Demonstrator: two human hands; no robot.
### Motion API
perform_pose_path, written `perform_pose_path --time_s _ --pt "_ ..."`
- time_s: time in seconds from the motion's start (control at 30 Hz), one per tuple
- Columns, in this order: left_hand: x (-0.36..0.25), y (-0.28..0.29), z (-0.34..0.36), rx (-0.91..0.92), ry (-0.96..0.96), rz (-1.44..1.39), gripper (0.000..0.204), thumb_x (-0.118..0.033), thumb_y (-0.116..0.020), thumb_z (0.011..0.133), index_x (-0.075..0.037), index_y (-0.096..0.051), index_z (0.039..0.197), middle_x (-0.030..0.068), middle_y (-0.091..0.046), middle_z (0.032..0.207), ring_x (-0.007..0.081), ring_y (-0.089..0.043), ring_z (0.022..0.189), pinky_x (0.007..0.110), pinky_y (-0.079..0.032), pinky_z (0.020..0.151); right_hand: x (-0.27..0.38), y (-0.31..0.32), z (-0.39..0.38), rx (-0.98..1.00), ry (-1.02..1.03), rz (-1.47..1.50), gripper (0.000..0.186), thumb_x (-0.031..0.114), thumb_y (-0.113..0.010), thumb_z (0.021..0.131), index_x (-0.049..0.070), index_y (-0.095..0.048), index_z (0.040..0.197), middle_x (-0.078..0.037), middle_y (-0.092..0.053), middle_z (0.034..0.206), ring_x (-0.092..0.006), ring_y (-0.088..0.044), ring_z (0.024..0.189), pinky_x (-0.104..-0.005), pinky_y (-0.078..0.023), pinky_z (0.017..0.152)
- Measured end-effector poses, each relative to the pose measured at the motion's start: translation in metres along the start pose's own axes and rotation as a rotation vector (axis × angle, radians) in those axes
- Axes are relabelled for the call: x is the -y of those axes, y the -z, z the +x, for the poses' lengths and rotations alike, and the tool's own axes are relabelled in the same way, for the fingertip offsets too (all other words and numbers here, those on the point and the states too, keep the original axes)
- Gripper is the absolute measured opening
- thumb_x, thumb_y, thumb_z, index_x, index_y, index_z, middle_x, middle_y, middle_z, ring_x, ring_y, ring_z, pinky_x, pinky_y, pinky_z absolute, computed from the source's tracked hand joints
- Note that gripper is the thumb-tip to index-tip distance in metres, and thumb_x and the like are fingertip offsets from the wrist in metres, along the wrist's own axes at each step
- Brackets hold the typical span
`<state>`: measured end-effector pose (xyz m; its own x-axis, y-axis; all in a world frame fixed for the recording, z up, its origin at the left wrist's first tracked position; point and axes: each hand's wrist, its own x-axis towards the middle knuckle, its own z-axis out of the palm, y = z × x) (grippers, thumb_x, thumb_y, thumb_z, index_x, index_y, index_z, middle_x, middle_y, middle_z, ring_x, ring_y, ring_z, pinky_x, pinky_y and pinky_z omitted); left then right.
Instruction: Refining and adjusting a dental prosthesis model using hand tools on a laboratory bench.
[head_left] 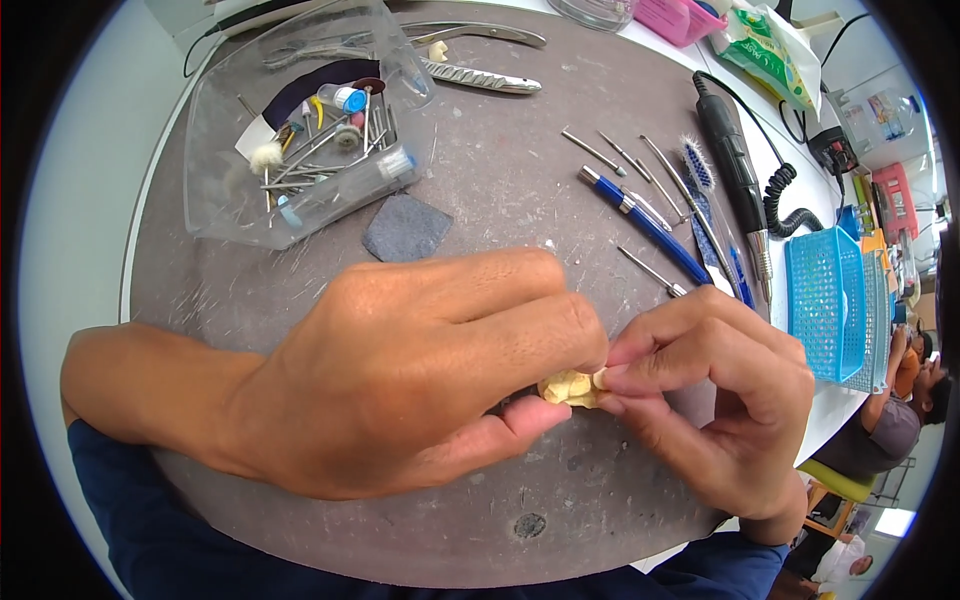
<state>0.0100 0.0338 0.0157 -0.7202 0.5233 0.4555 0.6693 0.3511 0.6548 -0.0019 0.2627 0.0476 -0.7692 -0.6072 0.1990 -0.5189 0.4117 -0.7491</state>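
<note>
A small yellow plaster dental cast piece (566,388) is held over the near middle of the bench. My left hand (420,370) grips its left end between thumb and fingers, the back of the hand facing up. At its right end, the fingertips and thumb of my right hand (725,385) are pinched together on it. A pale bit (600,380) shows at those right fingertips; whether it is a separate tooth-shaped piece cannot be made out. My fingers hide much of the cast. Beyond my left hand lies a dark grey square of abrasive sheet (407,228).
A clear plastic bin (230,200) of rotary burs stands far left, by a metal-handled knife (485,78). Right of centre lie loose burs, a blue pen-like tool (645,222), a brush (697,165) and a corded black handpiece (735,160). A blue basket (825,300) stands at right; people sit beyond.
</note>
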Motion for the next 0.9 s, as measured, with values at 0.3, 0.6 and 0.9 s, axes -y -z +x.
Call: perform_pose_path --time_s 0.3,0.6,0.9 --pt "-0.0018 0.0008 -0.0013 0.01 0.028 0.004 0.028 -0.008 -0.087 0.072 0.0 -0.073 0.095 0.0094 -0.072 0.082 0.0176 -0.07 0.068 0.026 -0.053 0.055 -0.0077 -0.004 -0.0016 -0.033 0.157 -0.064 0.024 -0.005 -0.081 0.07 -0.002 -0.07 0.091 -0.015 -0.072 0.086 -0.0218 -0.07 0.078 -0.0309 -0.053 0.071" --pt "-0.0028 0.0018 0.0018 0.012 0.029 -0.002 0.03 -0.007 -0.088 0.07 -0.001 -0.074 0.095 0.0094 -0.073 0.083 0.0179 -0.07 0.068 0.026 -0.054 0.056 -0.0036 0.0019 -0.0004 0.017 0.1 -0.024 0.03 -0.004 -0.081 0.072 -0.003 -0.068 0.099 -0.015 -0.073 0.089 -0.0225 -0.07 0.079 -0.0322 -0.053 0.074" --pt "-0.0052 0.004 0.0014 0.03 0.048 0.004 0.029 -0.007 -0.088 0.071 -0.001 -0.074 0.096 0.0096 -0.073 0.083 0.0174 -0.07 0.069 0.025 -0.055 0.057 -0.0012 -0.0017 -0.0007 -0.022 0.088 -0.016 0.029 -0.001 -0.082 0.071 -0.003 -0.07 0.097 -0.016 -0.072 0.09 -0.0234 -0.07 0.082 -0.0323 -0.054 0.074"
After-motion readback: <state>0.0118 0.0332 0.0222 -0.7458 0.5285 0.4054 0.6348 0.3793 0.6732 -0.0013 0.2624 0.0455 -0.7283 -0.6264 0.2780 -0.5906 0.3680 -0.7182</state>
